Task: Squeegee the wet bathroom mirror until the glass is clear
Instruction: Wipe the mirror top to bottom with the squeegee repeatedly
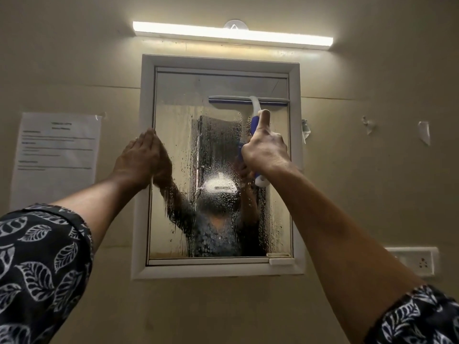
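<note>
Beige bathroom wall (347,170) is lit by a tube light (233,33) above the framed mirror (178,120), whose glass is beaded with drops below a clearer band at the top. The squeegee (248,99) is laid level against the upper right of the glass, and its blue-and-white handle is gripped by the right hand (265,150), thumb stretched up the neck. The left hand (142,157) is pressed with straight fingers against the mirror's left edge. For this stroke, even pressure should be kept along the whole blade, which should be drawn straight down and the next pass overlapped leftward. How firmly the rubber edge meets the glass cannot be judged, and the lettering on the paper notice (57,150) is too blurred to be read.
</note>
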Demonstrator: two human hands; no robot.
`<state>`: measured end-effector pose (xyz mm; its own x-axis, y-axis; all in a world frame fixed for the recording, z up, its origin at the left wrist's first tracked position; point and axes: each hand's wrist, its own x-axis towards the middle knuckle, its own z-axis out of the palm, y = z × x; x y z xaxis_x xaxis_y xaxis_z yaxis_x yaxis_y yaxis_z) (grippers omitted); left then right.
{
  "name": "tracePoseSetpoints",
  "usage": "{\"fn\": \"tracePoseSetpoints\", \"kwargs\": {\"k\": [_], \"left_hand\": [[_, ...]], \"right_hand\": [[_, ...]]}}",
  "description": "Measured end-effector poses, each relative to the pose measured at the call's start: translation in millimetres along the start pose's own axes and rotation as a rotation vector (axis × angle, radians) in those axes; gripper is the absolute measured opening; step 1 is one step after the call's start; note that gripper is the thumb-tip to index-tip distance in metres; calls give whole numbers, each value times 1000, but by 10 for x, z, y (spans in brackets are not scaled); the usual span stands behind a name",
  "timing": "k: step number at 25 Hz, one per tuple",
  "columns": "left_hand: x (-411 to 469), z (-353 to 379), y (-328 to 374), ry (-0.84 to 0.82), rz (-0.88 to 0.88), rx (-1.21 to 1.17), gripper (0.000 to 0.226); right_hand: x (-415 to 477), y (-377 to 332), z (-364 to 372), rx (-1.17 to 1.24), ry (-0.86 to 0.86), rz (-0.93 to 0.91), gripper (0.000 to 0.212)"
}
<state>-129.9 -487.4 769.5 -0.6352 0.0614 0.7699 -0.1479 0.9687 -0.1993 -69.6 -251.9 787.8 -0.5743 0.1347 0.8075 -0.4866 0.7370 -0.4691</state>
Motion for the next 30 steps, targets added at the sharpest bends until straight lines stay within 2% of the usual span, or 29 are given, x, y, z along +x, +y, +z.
{"fn": "tracePoseSetpoints", "kwargs": {"k": [7, 10, 14, 16, 19, 25, 30], "left_hand": [[68, -9, 25, -86, -13, -74, 117], [153, -26, 90, -94, -30, -176, 127], [268, -37, 293, 81, -21, -421, 135], [299, 29, 427, 102, 38, -453, 141], [349, 144, 546, 121, 33, -467, 141], [381, 188, 546, 128, 21, -456, 140], [376, 171, 570, 125, 12, -449, 138]], "right_hand": [[-167, 51, 28, -24, -22, 29, 41], [-207, 86, 54, -31, -34, 34, 49], [-247, 110, 62, -30, -61, 64, 54], [-322, 159, 83, -33, -76, 75, 58], [-515, 269, 152, 8, -97, 75, 67], [-824, 488, 276, 56, -100, 38, 65], [-1073, 611, 345, 72, -126, 79, 62]]}}
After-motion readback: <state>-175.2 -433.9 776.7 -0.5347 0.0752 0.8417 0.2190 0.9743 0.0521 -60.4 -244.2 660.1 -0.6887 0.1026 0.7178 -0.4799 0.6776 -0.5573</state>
